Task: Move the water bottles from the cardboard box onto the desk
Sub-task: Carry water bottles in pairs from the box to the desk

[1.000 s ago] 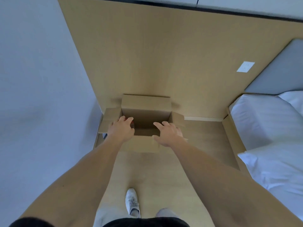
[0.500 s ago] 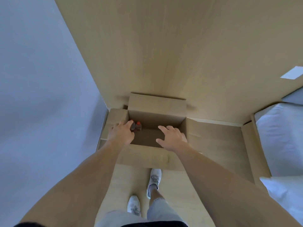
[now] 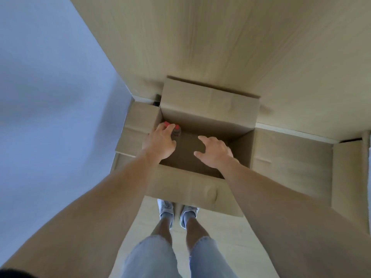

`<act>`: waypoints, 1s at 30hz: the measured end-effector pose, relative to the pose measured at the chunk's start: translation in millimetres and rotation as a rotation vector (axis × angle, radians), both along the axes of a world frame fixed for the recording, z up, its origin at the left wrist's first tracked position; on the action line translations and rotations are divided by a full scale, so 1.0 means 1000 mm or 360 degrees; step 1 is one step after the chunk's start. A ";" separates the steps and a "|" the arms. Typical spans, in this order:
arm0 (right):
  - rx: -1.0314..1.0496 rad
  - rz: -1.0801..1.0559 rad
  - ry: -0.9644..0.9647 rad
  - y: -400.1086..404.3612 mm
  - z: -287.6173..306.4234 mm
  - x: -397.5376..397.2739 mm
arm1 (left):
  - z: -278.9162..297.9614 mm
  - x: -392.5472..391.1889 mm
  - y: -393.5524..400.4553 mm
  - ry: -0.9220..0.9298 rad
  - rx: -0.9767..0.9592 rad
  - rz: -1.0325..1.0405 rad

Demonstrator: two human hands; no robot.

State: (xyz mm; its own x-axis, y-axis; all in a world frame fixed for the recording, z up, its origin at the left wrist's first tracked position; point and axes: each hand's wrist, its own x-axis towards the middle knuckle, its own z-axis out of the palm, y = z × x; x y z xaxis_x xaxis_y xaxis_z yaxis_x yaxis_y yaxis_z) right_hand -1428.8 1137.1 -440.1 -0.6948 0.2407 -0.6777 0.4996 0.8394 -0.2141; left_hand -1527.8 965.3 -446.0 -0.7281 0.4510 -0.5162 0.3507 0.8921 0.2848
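Note:
An open cardboard box [image 3: 208,101] stands on the floor against a wooden wall panel, flaps spread out. In its far left corner stand two bottles with red caps: one [image 3: 166,123] mostly hidden under my fingers, the other [image 3: 176,131] just right of it. My left hand [image 3: 160,142] reaches into that corner, its fingertips resting on the left bottle's cap, fingers not closed around it. Over the bare middle of the box floor, my right hand [image 3: 214,152] hovers with fingers spread and nothing in it. No desk shows in view.
A blue-grey wall [image 3: 60,97] closes the left side. The wooden panel [image 3: 220,37] rises behind the box. My legs and white shoes [image 3: 176,211] stand at the box's near flap. A wooden furniture edge [image 3: 366,177] shows at the far right.
I have stepped up to the box and the view has tilted down. Both hands have moved in over the box; the left now touches the bottle caps.

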 end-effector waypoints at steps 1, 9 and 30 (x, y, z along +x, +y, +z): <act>-0.0005 -0.0012 -0.0007 -0.002 -0.018 -0.005 | -0.018 -0.003 0.003 -0.0013 0.0006 -0.0008; -0.0051 -0.0111 -0.0053 -0.007 -0.176 -0.040 | -0.155 -0.027 0.008 -0.0076 0.0009 0.0087; -0.0488 -0.0483 0.0597 -0.017 -0.408 -0.135 | -0.285 -0.069 0.015 0.0038 0.0212 0.0229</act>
